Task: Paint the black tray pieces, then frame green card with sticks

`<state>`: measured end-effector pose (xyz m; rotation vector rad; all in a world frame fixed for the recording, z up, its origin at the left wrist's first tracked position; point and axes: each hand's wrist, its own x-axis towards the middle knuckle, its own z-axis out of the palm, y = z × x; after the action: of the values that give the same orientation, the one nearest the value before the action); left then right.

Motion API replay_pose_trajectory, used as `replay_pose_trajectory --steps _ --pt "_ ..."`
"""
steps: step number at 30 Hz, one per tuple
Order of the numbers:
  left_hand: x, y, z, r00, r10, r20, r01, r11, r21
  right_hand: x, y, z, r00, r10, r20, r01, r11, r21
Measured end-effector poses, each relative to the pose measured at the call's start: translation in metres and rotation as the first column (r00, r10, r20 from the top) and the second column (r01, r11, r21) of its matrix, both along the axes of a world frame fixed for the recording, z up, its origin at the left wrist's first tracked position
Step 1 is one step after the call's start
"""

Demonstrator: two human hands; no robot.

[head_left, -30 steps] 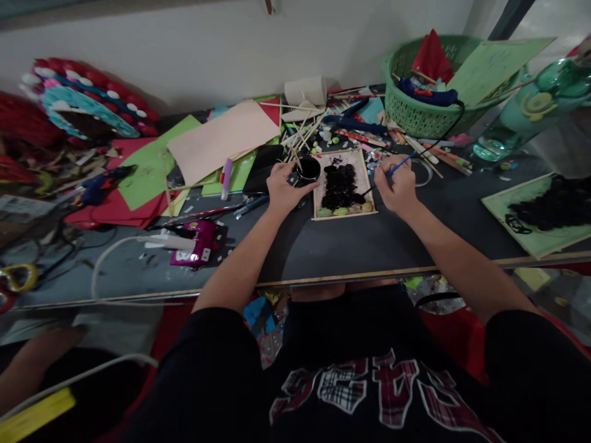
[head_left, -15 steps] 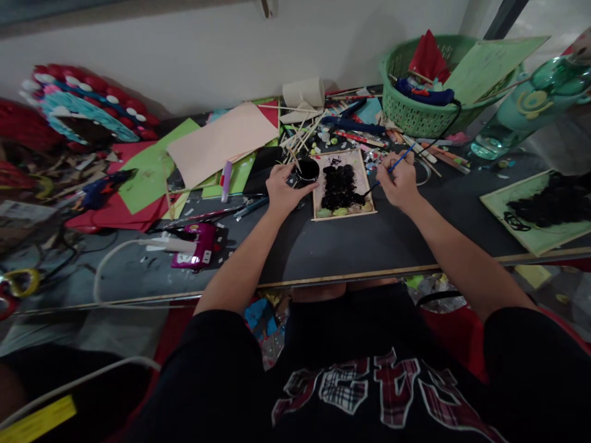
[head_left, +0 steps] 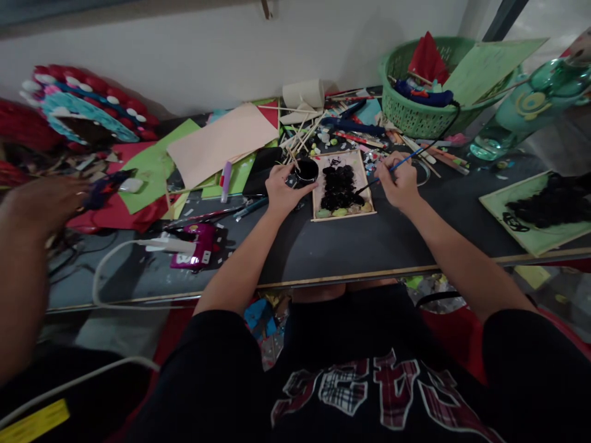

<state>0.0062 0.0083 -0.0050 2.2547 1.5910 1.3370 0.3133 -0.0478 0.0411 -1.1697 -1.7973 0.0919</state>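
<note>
A small cup of black paint (head_left: 306,171) is held by my left hand (head_left: 283,189), thumb and fingers around its side. My right hand (head_left: 399,178) grips a blue paintbrush (head_left: 406,158), its dark tip resting on the right part of the black-painted area. That area covers most of a small framed panel (head_left: 367,200), which lies on the table between my hands. Along the panel's lower edge several pebble-like pieces (head_left: 340,212) still show pale green.
A green basket (head_left: 409,117) and a bottle (head_left: 512,111) stand at the back right. Another black-painted panel (head_left: 526,237) lies right. Sticks, paper sheets (head_left: 221,144) and a purple power adapter (head_left: 203,240) spread leftward. A co-worker's hand (head_left: 41,203) reaches in from the left.
The brush tip has shifted slightly left across the painted area. A co-worker's arm has come in at the left, over the scissors and scraps. My left hand stays put.
</note>
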Motion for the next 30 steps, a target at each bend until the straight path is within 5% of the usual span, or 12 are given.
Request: replay_pose_trajectory --steps 10,26,30 --pt "0.0002 -0.0016 0.0019 0.999 -0.026 0.028 0.026 1.000 -0.010 -0.0010 0.0016 0.0013 0.990 0.076 -0.116 -0.096 0.979 -0.179" --pt "-0.0001 -0.0042 0.0033 0.998 -0.047 0.046 0.047 0.999 0.007 -0.0019 0.0001 0.0079 0.984 0.156 -0.083 -0.168 0.971 -0.172" --pt "-0.0004 -0.0064 0.0046 0.996 -0.077 0.050 0.078 0.997 -0.010 0.0032 0.0016 0.0058 0.969 0.098 -0.229 -0.150 0.963 -0.223"
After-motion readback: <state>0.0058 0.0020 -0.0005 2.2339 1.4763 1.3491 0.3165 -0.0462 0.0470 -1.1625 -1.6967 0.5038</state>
